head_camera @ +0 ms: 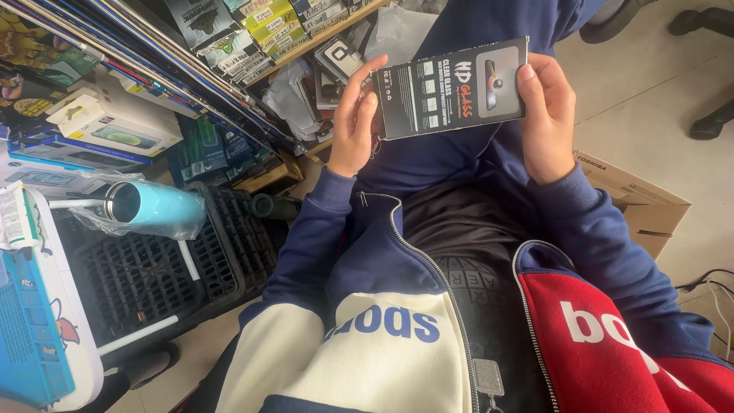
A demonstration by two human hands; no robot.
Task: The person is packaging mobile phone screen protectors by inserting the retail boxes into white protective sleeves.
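A flat black rectangular package [451, 88] with white print and a small phone picture is held up over my lap, tilted slightly. My left hand [353, 122] grips its left short edge, thumb on the front. On the opposite short edge my right hand [547, 115] holds it, thumb over the front face. Both arms wear navy sleeves of a zipped jacket with white and red panels.
A black plastic crate [160, 268] with a light blue bottle [149, 206] wrapped in clear plastic stands at left. Shelves of stacked boxed goods [229, 38] fill the upper left. A cardboard box [634, 203] sits on the tiled floor at right. Cables [711, 287] lie at far right.
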